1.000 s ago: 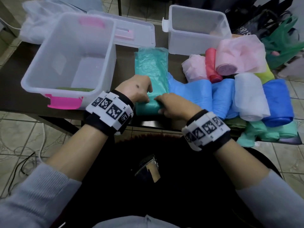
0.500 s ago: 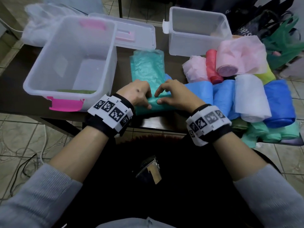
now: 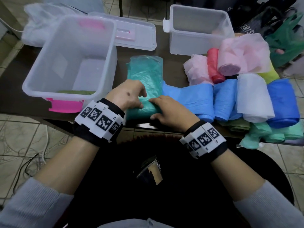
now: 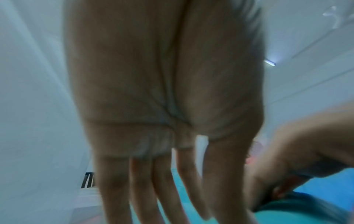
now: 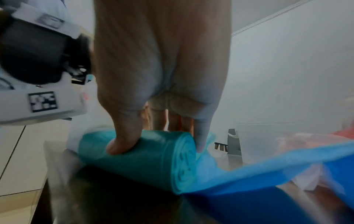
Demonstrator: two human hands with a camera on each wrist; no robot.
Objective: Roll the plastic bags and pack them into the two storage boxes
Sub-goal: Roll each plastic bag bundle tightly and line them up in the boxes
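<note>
Both hands have slid back toward the near table edge since a half-second ago, and the rolled part of the teal plastic bag (image 3: 144, 109) looks thicker, with less flat sheet left stretching away from it. It lies on the dark table (image 3: 9, 89), between the large clear storage box with pink latches (image 3: 41, 89) on the left and the heap of rolled blue, white and pink bags (image 3: 225, 97) on the right.

Her right hand (image 3: 171, 112) curls over the roll's right end, thumb pressed on the near side and fingers wrapped behind. Her left hand (image 3: 128, 96) lies on top with fingers fairly straight, pressing rather than clutching.

I'd worry about the roll telescoping: the slick film could creep sideways if one hand pushes harder. The light blue bag (image 3: 189, 97) just beside it overlaps the right end and could get wound in. The smaller clear storage box (image 3: 199, 38) sits far right.
</note>
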